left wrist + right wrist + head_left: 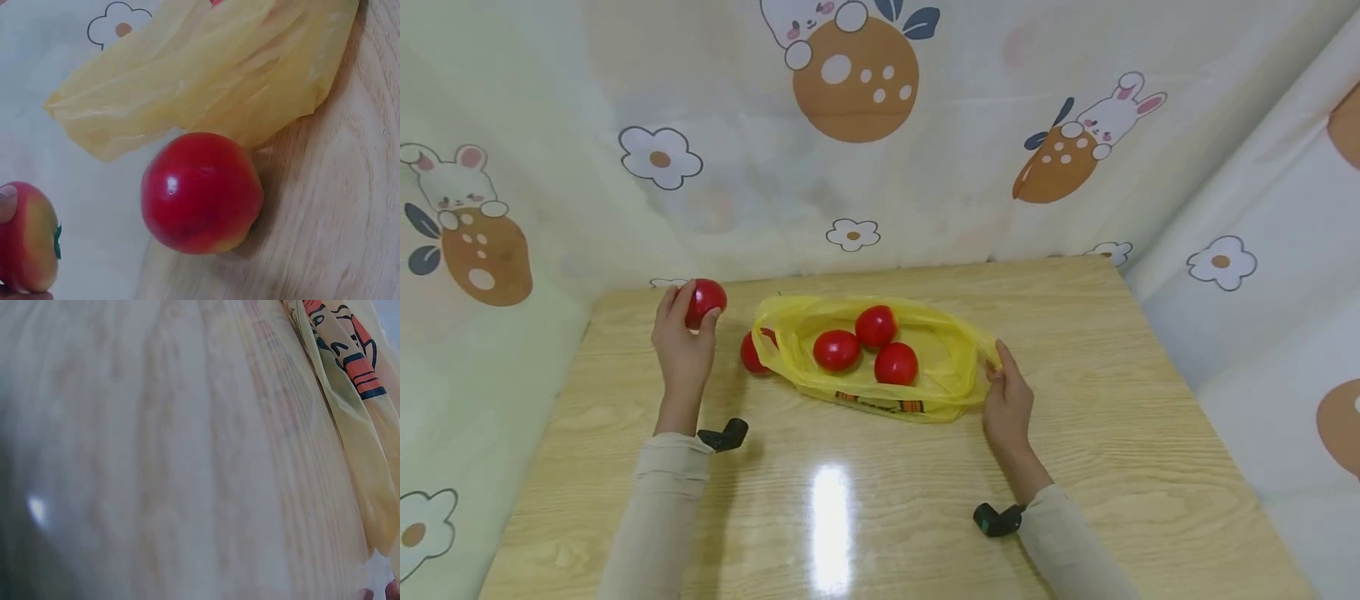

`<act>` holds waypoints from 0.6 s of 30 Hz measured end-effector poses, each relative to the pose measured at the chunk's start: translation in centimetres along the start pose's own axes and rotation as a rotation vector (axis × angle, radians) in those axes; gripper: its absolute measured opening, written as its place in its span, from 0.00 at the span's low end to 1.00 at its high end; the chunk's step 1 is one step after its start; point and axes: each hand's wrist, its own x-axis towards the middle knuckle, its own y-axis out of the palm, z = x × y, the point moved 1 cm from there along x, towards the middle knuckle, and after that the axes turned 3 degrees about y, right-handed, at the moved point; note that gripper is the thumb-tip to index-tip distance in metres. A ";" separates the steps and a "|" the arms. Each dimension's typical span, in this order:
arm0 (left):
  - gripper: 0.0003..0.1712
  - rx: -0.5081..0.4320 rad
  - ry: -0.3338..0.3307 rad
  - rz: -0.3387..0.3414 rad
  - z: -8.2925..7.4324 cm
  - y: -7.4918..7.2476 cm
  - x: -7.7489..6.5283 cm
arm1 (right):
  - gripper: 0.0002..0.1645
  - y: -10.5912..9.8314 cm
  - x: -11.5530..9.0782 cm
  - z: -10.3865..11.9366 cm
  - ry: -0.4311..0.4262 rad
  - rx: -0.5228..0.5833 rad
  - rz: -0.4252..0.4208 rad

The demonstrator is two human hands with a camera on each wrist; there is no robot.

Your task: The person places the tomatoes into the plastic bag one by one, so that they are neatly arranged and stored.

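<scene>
My left hand (685,354) grips a red tomato (706,302) at the table's far left; the left wrist view shows that tomato (28,237) with its yellowish end and green calyx. Another tomato (201,192) lies on the table just outside the yellow plastic bag (820,385), partly covered by its left edge in the head view. The bag lies on its side with its mouth spread wide. Inside it are three tomatoes (837,351). At the bag's right end my right hand (1009,408) pinches the rim between thumb and fingers.
The wooden table (910,500) reaches back to a curtain (940,200) printed with rabbits and flowers. Black wrist cameras (726,435) sit on both wrists. Dark and orange print (362,369) marks the bag's near side.
</scene>
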 end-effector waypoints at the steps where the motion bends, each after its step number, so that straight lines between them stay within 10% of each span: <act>1: 0.28 -0.002 -0.002 0.004 -0.3 0.0 0.1 | 0.31 0.0 0.0 0.1 0.000 0.008 0.000; 18: 0.29 -0.019 -0.024 0.014 -1.7 -0.1 0.0 | 0.31 -0.3 0.0 0.1 -0.028 0.031 0.000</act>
